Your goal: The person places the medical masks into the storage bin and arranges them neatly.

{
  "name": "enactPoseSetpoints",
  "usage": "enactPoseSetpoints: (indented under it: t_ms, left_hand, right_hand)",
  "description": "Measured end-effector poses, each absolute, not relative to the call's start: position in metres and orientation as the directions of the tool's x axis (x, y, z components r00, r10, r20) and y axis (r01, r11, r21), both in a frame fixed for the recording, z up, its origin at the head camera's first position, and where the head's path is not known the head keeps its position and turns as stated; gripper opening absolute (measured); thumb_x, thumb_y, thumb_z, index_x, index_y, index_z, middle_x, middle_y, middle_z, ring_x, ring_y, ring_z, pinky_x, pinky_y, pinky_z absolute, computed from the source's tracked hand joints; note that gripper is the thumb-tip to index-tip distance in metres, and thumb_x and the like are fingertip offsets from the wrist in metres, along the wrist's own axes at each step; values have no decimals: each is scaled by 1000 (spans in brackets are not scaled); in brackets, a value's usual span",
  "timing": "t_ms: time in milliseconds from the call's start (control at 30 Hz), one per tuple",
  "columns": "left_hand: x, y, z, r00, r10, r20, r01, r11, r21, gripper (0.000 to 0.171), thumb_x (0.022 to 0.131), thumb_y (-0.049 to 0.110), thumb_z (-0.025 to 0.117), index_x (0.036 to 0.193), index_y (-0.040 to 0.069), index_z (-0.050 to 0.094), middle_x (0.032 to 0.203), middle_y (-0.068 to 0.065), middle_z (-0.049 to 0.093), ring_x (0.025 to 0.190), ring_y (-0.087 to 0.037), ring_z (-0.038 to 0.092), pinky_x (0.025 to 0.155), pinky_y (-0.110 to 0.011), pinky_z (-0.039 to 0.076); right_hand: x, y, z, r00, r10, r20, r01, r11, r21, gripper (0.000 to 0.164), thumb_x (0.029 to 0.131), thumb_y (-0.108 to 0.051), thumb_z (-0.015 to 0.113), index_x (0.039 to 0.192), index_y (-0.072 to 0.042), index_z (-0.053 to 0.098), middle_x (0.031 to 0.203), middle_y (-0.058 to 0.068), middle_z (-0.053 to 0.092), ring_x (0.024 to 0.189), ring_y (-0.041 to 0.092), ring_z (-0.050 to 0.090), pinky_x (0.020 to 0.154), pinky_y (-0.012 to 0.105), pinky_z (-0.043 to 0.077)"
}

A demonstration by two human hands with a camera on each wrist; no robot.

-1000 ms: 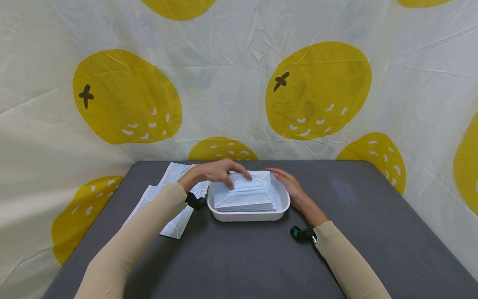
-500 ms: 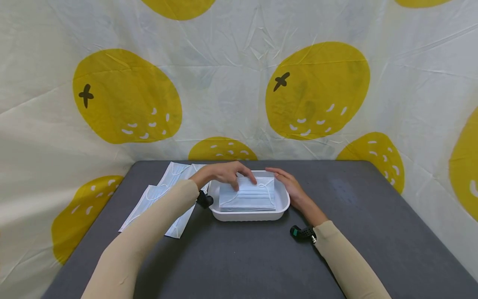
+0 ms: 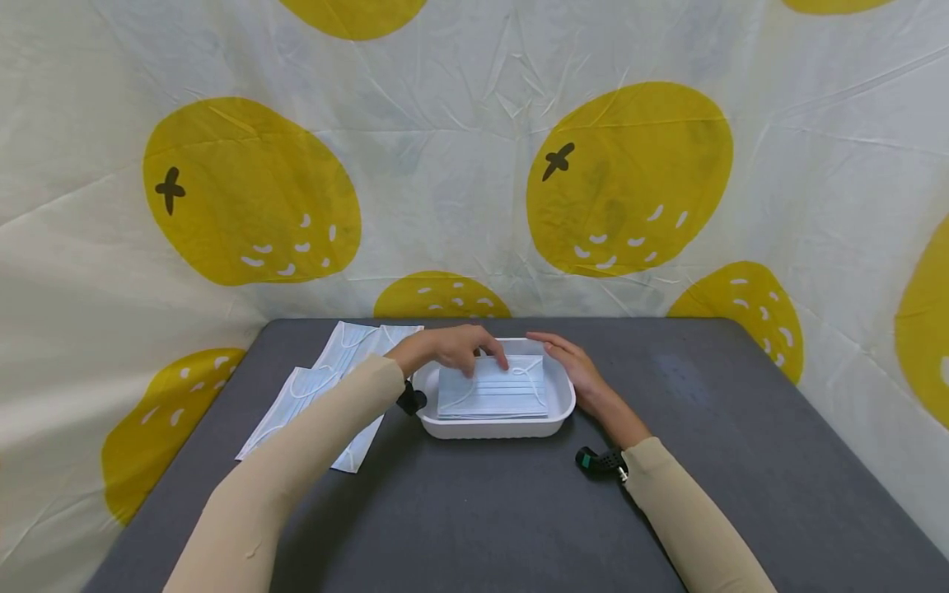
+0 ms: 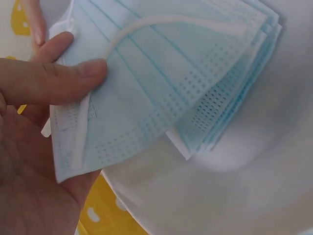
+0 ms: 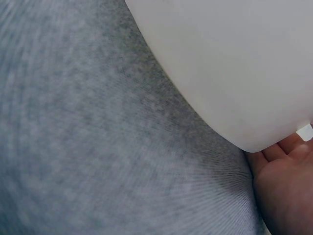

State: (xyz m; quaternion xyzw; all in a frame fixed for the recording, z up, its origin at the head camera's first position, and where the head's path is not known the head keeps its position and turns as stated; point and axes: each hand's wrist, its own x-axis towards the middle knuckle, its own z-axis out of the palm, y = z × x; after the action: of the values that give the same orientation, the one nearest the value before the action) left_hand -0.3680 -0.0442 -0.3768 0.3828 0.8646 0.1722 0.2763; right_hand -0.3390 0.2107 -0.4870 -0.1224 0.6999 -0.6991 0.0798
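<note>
A white tray (image 3: 489, 429) stands on the table with a stack of pale blue pleated face masks (image 4: 234, 112) inside. My left hand (image 3: 461, 346) reaches over its left rim and pinches the top face mask (image 3: 498, 391). In the left wrist view, the thumb (image 4: 88, 71) lies across that mask's edge, with other fingers partly hidden behind it. The held mask sits slightly askew over the stack, one corner lifted. My right hand (image 3: 578, 371) rests along the tray's right side, fingers extended; in the right wrist view the palm is beside the white wall.
More face masks (image 3: 292, 399) lie flat and overlapping on the dark grey table (image 3: 474, 511), left of the tray and partly under the left forearm. A white cloth (image 3: 445, 181) with yellow fruit shapes hangs behind the table.
My left hand has shifted right and slightly nearer with the pinched face mask, which now lies lower and more in line with the stack. The right hand and the tray have stayed put.
</note>
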Motion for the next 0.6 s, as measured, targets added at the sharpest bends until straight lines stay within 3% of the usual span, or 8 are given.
enactPoseSetpoints:
  t_ms: [200,433,600]
  left_hand:
    - [-369,-43,-380,-571,759,-313,604,646,466,58,79,-18,59,124,17,74,142,-6,64,128,-23,56,116,-43,45]
    - [-369,-41,-383,-610,735,-296,607,674,422,51,82,-15,59,115,20,76,127,-3,68,111,-22,56,93,-33,50]
    - [-368,-37,-381,-628,715,-306,597,696,399,51,84,-15,58,116,20,76,124,-4,67,107,-22,54,88,-31,48]
  right_hand:
    - [-339,212,-487,-961,-270,57,-63,11,-998,45,111,-25,45,151,-5,52,157,11,50,125,2,55,101,16,46]
    - [-338,211,-486,-961,-272,50,-58,21,-998,45,111,-26,45,151,-5,51,160,16,46,123,3,56,98,15,47]
    - [-338,212,-486,-959,-278,58,-65,17,-998,46,111,-26,45,152,-5,51,159,15,47,120,0,57,97,15,47]
